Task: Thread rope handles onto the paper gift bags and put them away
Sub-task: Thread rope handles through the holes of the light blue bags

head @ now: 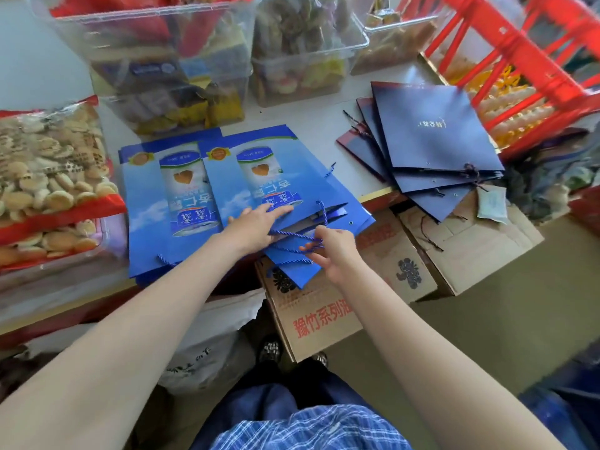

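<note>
Two bright blue paper gift bags lie flat on the counter. The right one (pixel 276 177) overhangs the front edge, its open top toward me. The left one (pixel 156 203) lies beside it on a small stack. My left hand (pixel 256 227) rests flat on the right bag, fingers stretched out over its print. My right hand (pixel 328 251) pinches a blue rope handle (pixel 292 237) that runs across the bag's open top. A second blue rope (pixel 323 211) loops up at the bag's mouth. A fanned pile of dark navy bags (pixel 431 138) with rope handles lies to the right.
Clear plastic bins of snacks (pixel 168 60) line the back of the counter. A bag of biscuits (pixel 48 177) sits at the left. A red crate (pixel 519 76) stands at the right. Cardboard boxes (pixel 324 313) sit on the floor below the counter edge.
</note>
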A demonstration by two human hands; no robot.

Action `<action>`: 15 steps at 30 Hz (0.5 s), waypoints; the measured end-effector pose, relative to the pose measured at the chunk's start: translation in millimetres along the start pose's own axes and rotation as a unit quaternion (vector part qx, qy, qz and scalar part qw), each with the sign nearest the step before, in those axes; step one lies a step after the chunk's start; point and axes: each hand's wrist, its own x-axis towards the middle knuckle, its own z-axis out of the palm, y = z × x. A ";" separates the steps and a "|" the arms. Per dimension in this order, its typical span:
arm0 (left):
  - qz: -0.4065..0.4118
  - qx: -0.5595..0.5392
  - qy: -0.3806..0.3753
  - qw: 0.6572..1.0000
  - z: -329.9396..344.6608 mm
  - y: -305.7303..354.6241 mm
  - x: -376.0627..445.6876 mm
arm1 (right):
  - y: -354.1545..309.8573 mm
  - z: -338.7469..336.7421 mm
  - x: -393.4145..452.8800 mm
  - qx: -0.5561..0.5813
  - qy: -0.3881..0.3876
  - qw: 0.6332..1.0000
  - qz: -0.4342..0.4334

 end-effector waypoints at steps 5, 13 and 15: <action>-0.033 -0.067 -0.182 0.980 -19.9 14.0 1.2 | 10.8 -31.1 9.2 -0.063 0.033 0.997 -0.034; -0.074 0.037 -0.145 0.986 3.0 39.3 24.1 | 34.4 -48.4 20.3 -0.182 0.001 0.983 -0.040; -0.093 0.039 -0.114 0.988 14.4 43.9 22.6 | 31.5 -46.4 20.9 -0.202 0.012 0.978 -0.060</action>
